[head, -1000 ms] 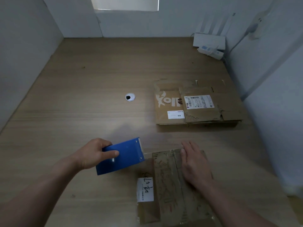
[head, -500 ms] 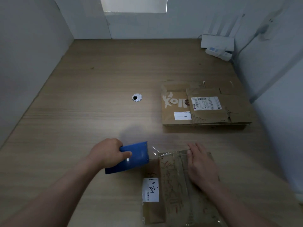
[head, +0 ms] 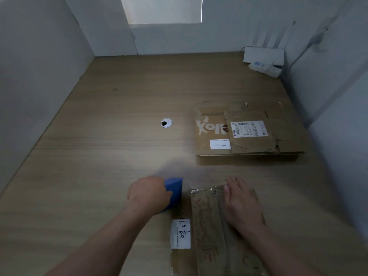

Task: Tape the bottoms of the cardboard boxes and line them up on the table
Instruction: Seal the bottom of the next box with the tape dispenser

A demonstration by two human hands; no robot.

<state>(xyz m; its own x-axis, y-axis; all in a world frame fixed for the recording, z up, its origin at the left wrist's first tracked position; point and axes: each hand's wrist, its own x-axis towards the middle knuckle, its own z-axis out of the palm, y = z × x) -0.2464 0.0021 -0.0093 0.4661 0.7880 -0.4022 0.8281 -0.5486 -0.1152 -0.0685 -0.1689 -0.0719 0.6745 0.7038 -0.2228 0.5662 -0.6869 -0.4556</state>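
- A person's left hand [head: 148, 194] wraps its fingers round a blue tape dispenser [head: 175, 191]. It holds the tool just beside the far left corner of a cardboard box [head: 205, 226] at the near edge of the table [head: 99, 156].
- The right hand [head: 242, 204] lies flat on the upturned face of the box. Its fingers are straight and together and reach the far edge, pressing down and gripping nothing.
- A strip of clear tape [head: 199, 189] glints along that far edge, between the dispenser and the right hand's fingertips. Whether it is cut free of the dispenser cannot be told.
- A white label [head: 180, 234] with handwriting sits on the left part of the box.
- A stack of flattened boxes [head: 249, 132] waits well apart, further back on the right of the table.
- A round cable hole [head: 166, 122] lies mid-table, and a white router [head: 263, 56] stands in the far right corner.
- The box looks light and worn, its board creased and already taped over. It is likely stiff across the panels but springy at the flaps, so it will probably slide or pop open unless a flat palm weighs it down.
- The best hold appears to be over the seam with an open hand while taping. For lifting it into line, the two side walls look safer than the flaps.
- The tape is thin and sticky and may fold on itself if it goes slack.
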